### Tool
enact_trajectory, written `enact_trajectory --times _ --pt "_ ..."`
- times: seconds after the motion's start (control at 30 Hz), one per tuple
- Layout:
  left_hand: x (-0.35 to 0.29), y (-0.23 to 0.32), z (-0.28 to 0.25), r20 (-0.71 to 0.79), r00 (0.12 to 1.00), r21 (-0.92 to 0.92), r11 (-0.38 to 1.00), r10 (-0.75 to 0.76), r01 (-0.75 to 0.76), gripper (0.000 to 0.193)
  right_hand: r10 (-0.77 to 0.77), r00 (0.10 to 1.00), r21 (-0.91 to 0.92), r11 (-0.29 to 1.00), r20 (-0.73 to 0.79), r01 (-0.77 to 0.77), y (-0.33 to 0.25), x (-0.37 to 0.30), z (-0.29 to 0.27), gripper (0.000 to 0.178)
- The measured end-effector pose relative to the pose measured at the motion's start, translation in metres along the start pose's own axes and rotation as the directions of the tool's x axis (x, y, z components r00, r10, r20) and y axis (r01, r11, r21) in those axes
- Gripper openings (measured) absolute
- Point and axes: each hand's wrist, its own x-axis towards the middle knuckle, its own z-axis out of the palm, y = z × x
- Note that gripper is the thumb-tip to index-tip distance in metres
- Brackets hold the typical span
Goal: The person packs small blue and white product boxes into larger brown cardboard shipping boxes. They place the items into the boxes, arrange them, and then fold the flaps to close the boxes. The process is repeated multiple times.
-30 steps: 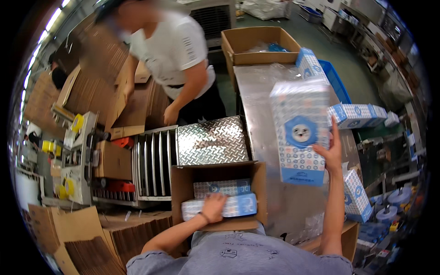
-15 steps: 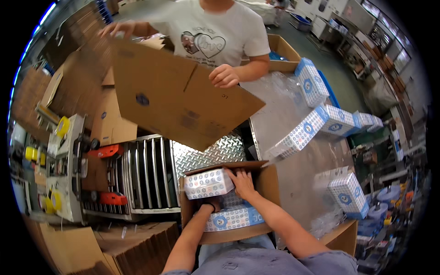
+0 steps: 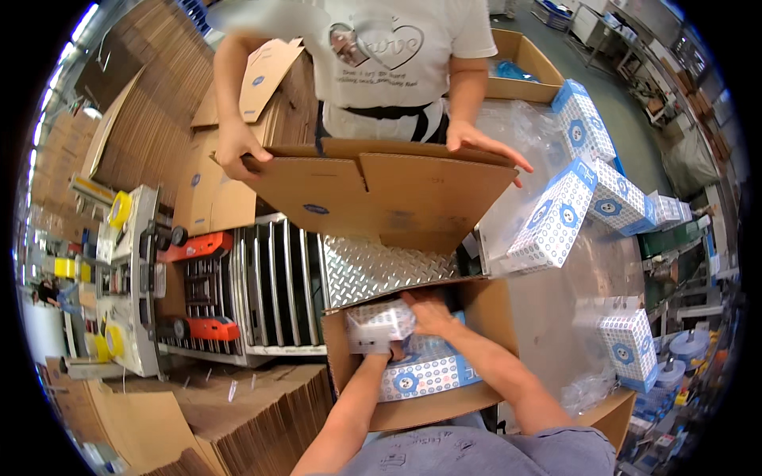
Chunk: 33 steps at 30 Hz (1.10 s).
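Observation:
In front of me stands an open brown cardboard box [image 3: 500,325]. Inside its far left part is a small white patterned carton [image 3: 377,327]. My right hand [image 3: 431,313] reaches into the box, its fingers against the carton's right end. My left hand [image 3: 394,351] goes in at the carton's near side; its fingers are hidden behind the carton. Another blue-and-white patterned carton [image 3: 429,379] lies along the box's near wall. Across from me, a person's two hands [image 3: 242,151] hold a folded brown cardboard box [image 3: 397,194] by its ends.
A treadplate surface [image 3: 373,266] lies beyond my box, beside a roller conveyor [image 3: 278,278] on the left. More patterned cartons [image 3: 556,214] stand on the table to the right, with clear plastic wrap [image 3: 591,389]. Flat cardboard stacks [image 3: 270,397] are at lower left.
The small carton has gone lower into the box, and both my hands have moved deeper with it. The other person has turned the flat cardboard and partly opened it into a box shape.

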Motion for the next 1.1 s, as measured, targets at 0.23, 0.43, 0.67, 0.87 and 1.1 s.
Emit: enact_trajectory --times 0.23,0.43,0.67,0.87,1.1 --pt "-0.004 -0.022 0.015 0.013 0.995 -0.210 0.973 -0.095 0.095 0.077 -0.269 0.885 -0.252 0.951 -0.381 0.181 -0.077 -0.077 -0.058 0.049" --pt "0.000 -0.008 0.011 0.066 0.997 -0.285 0.957 -0.042 0.059 0.079 -0.266 0.921 -0.615 0.788 -0.286 0.037 0.004 0.077 0.122 0.064" --pt "0.028 -0.031 0.006 0.105 0.903 -0.657 0.652 -0.417 0.378 0.090 -0.454 0.879 -0.079 0.891 -0.145 0.447 0.052 0.054 0.085 0.069" --pt "0.064 -0.011 0.030 -0.102 0.961 -0.122 0.962 -0.257 0.244 0.094 0.446 0.893 -0.220 0.866 -0.061 -0.448 0.118 -0.007 0.085 0.053" --pt "0.066 -0.040 -0.032 0.249 0.968 0.004 1.000 0.010 -0.011 0.057 0.228 0.973 0.080 0.971 -0.034 -0.225 0.021 -0.032 -0.016 0.030"
